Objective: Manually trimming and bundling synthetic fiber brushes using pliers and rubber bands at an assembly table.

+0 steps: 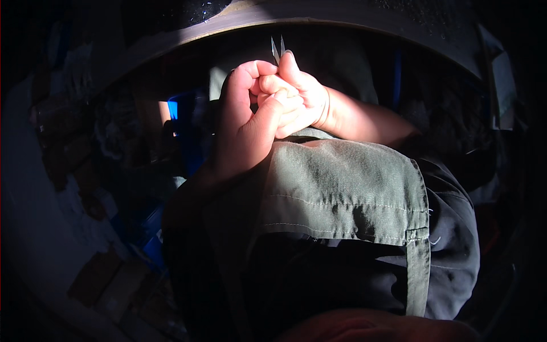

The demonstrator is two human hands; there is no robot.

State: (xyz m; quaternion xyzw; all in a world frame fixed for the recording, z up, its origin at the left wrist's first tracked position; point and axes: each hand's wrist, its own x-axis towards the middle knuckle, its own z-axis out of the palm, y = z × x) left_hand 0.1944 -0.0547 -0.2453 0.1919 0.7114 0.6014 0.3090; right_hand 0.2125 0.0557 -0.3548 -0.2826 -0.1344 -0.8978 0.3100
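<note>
Silvery points [274,52] in right hand [303,98], fingers closed; left hand [249,117] curled, touching, hold unclear.

Green apron [347,176], table edge [256,18], blue object [172,109]

Just beyond the fingers [253,67], two slim points [274,51] flash in the light, smooth, glossy metal! Below the fingers it's all cloth, the green apron [342,176] matt and faintly rough, the black garment [456,233] smoother; and past the fingertips, the table edge [228,23] looks like dull wood.
</note>
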